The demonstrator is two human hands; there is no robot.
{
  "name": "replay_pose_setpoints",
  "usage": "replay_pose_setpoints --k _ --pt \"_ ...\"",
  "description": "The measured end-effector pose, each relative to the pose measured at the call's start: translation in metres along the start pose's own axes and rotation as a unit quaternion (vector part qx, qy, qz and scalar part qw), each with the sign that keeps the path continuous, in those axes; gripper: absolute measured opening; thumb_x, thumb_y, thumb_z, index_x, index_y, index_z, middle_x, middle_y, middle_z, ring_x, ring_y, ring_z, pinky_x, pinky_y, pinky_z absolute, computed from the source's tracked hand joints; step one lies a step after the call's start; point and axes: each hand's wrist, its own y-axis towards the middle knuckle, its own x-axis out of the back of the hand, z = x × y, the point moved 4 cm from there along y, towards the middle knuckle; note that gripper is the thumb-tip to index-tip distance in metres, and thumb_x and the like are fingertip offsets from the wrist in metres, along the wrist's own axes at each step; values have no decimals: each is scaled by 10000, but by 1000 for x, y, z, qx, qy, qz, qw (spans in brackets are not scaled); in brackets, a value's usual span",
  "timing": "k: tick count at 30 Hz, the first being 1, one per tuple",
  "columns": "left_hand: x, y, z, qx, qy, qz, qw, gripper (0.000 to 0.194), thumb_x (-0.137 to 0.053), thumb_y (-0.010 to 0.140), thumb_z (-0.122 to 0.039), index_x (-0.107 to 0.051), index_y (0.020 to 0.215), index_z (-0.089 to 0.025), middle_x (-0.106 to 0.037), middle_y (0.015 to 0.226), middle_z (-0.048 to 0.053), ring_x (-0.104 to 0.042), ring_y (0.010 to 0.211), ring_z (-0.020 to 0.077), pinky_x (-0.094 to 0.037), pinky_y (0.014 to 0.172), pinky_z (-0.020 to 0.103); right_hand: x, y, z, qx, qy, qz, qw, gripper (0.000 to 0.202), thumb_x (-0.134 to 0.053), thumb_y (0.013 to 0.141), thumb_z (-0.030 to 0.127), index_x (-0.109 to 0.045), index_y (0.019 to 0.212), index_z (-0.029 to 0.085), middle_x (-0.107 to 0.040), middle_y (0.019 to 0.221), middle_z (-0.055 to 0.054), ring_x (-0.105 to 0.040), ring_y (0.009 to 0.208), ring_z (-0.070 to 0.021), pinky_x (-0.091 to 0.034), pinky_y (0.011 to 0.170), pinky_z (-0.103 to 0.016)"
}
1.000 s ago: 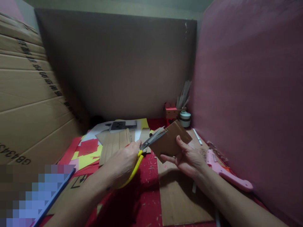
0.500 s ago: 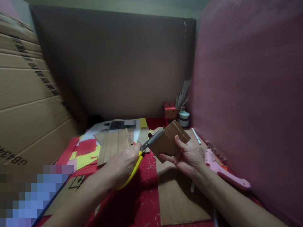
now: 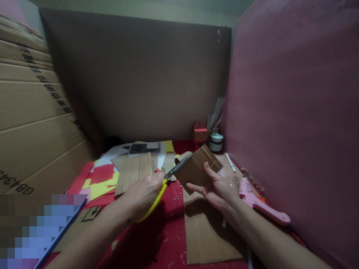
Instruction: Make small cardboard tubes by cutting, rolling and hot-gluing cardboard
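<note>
My left hand [image 3: 150, 188] is closed round the yellow handles of a pair of scissors [image 3: 157, 201]. Their dark blades point up and to the right, along the upper left edge of a small brown cardboard piece [image 3: 193, 170]. That piece is held up in my right hand [image 3: 217, 186], the thumb on its near face and the other fingers partly hidden. Below it a larger cardboard sheet [image 3: 210, 235] lies flat on the red tabletop [image 3: 171, 235]. Left of the blades, another ridged cardboard piece [image 3: 133, 170] rests on coloured paper.
At right lie a pink glue gun [image 3: 263, 207] and a white pen [image 3: 230, 163]. A pale green jar [image 3: 216, 142] and a small red box figure [image 3: 200, 133] stand at the back. Red and yellow paper [image 3: 103, 175] covers the left. A big cardboard panel [image 3: 25, 104] and a pink wall [image 3: 294, 104] flank the table.
The scissor blades look slightly more closed along the cardboard's edge. Both hands keep their holds, and the view has shifted a little.
</note>
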Motion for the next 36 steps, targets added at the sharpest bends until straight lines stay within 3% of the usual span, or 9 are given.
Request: replay_pose_setpoints --k 5,13,18,26,32,36 --pt "-2 2 0 9 35 -1 999 345 -364 798 -170 -454 1130 -177 -646 766 103 -588 621 223 -329 503 275 1 0 0 -1 14 -20 1000 286 -769 647 209 -632 896 250 -679 901 16 -560 1023 -266 -428 848 -638" --pt "3 2 -7 -3 176 -19 984 356 -286 814 -104 -473 1115 -128 -659 710 136 -627 613 262 -344 481 297 -2 -1 2 -21 14 -43 999 383 -693 740 282 -566 1098 239 -699 933 -40 -605 985 -302 -422 797 -675" --pt "2 1 -8 -31 160 -50 985 353 -317 809 -115 -476 1124 -132 -655 714 119 -616 602 236 -327 465 282 -1 0 1 -22 -5 -16 1000 388 -655 775 297 -542 1143 244 -712 899 -46 -628 941 -276 -433 822 -626" --pt "1 2 -3 -56 189 -68 978 305 -420 797 -211 -532 1074 -145 -621 601 75 -580 542 224 -252 453 287 -1 1 -3 -32 -12 13 999 413 -658 774 318 -532 1163 261 -701 973 -68 -585 1042 -266 -432 847 -591" --pt "-6 4 6 -33 136 -67 988 313 -438 776 -196 -535 1073 -176 -610 577 42 -550 495 194 -237 442 269 0 3 -2 -37 -3 0 999 400 -683 752 314 -550 1128 283 -688 1003 -41 -569 1066 -250 -431 857 -588" --pt "-4 10 28 21 -17 -140 990 289 -394 838 -308 -532 1056 -176 -629 668 45 -574 553 182 -345 485 258 2 4 4 -31 14 -26 999 397 -710 725 300 -564 1093 276 -675 1014 -35 -571 1049 -259 -385 867 -654"
